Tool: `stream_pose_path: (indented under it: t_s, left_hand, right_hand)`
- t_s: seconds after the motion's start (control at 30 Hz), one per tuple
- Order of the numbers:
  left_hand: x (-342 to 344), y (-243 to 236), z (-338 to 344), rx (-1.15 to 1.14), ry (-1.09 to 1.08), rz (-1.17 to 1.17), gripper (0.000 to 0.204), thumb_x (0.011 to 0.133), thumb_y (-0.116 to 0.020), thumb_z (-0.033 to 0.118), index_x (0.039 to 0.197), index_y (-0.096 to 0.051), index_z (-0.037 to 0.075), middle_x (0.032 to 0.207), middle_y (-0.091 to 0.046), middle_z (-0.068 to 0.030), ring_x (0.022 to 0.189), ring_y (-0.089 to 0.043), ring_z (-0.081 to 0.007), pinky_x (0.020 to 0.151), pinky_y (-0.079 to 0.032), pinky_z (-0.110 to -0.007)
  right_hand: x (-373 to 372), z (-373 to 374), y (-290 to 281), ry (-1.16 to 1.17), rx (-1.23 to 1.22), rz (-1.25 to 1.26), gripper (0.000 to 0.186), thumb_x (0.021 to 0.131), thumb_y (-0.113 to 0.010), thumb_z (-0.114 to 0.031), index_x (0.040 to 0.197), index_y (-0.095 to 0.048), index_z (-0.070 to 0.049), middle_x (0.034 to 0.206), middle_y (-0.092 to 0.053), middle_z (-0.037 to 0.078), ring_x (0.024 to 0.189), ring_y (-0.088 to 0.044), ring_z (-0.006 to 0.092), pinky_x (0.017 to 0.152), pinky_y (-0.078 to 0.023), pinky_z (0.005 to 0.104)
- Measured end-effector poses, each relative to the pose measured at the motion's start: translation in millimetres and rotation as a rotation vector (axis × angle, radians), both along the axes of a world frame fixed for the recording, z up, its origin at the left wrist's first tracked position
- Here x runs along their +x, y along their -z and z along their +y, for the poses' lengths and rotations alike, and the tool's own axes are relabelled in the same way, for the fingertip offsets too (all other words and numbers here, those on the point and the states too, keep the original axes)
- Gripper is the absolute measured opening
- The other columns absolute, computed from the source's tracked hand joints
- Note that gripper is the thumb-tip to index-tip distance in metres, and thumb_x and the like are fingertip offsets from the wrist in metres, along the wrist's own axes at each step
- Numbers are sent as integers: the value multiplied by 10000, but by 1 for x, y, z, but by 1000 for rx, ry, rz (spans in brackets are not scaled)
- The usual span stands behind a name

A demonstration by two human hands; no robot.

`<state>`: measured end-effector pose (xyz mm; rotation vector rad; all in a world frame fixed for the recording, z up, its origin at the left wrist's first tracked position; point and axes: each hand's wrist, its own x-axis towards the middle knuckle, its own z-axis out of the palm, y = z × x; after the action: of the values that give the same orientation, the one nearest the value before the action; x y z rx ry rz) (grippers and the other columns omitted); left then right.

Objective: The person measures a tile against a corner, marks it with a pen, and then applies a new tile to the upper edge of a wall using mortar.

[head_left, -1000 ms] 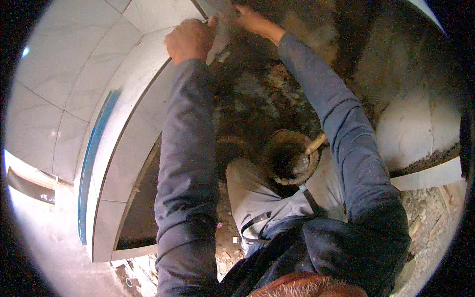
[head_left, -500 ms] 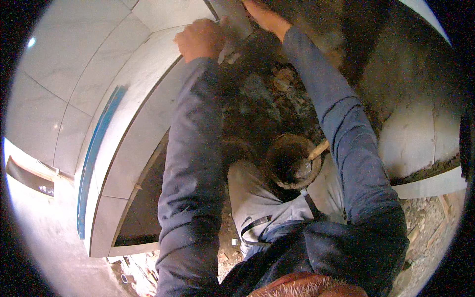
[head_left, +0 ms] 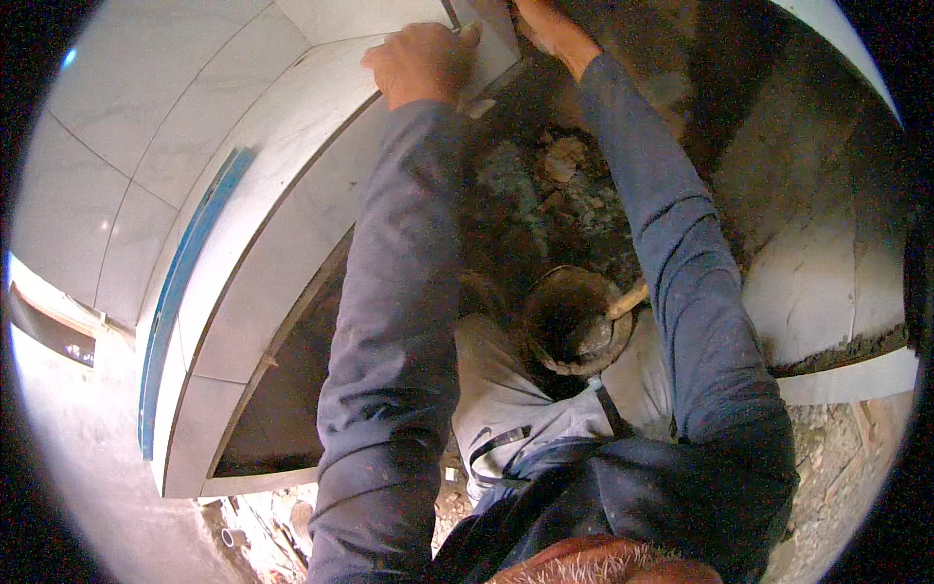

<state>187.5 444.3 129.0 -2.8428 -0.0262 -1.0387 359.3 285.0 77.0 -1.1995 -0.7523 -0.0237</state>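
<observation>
A pale grey tile [head_left: 494, 47] stands on edge at the top, against the front of a tiled ledge. My left hand [head_left: 425, 60] is closed at the ledge's corner, its knuckles over the top edge and its thumb by the tile. On the tile's right side is my right hand [head_left: 553, 29], closed along its edge, with the fingertips cut off by the frame's top. The white marble-look ledge [head_left: 282, 180] curves down the left. Below its top edge, a facing of tiles [head_left: 292, 234] runs toward me.
A blue straight bar [head_left: 190, 302] lies along the ledge. Between my knees sits a dirty round bucket [head_left: 547, 336] with a wooden handle [head_left: 628, 300] sticking out. Rubble [head_left: 564, 161] lies ahead of it. A tiled surface with a mortar-smeared edge [head_left: 846, 346] is at right.
The whole view has shifted slightly, with the ledge, tile and both hands a little further right and up in the picture. Both hands stay at the tile.
</observation>
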Motion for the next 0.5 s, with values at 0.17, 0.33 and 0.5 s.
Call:
stream_pose_path:
  t_s: [0.17, 0.33, 0.5]
  left_hand:
    - [-9, -2, 12, -45, -55, 92, 757, 966, -435, 727, 1028, -790, 61, 1057, -752, -222, 1029, -720, -414, 899, -532, -541]
    - [-3, -5, -9, -80, 32, 72, 782, 1003, -341, 703, 1046, -796, 69, 1056, -756, -203, 1046, -711, -411, 933, -479, -570]
    - [-5, 0, 31, -24, -32, 65, 806, 1027, -269, 679, 1051, -792, 66, 1079, -753, -202, 1059, -706, -414, 957, -473, -572]
  right_hand:
    - [-9, 13, 27, 14, -90, 14, 534, 1036, -581, -413, 1423, -585, -44, 1448, -574, 114, 1323, -516, 252, 1114, -400, 397]
    - [24, -35, 39, 225, 118, -3, 425, 1008, -651, -360, 1308, -657, -58, 1275, -673, 75, 1147, -624, 236, 1018, -473, 389]
    - [-80, -33, 44, 379, 139, 196, 824, 941, -727, -469, 1523, -421, 28, 1449, -570, 171, 1313, -538, 290, 1075, -448, 389]
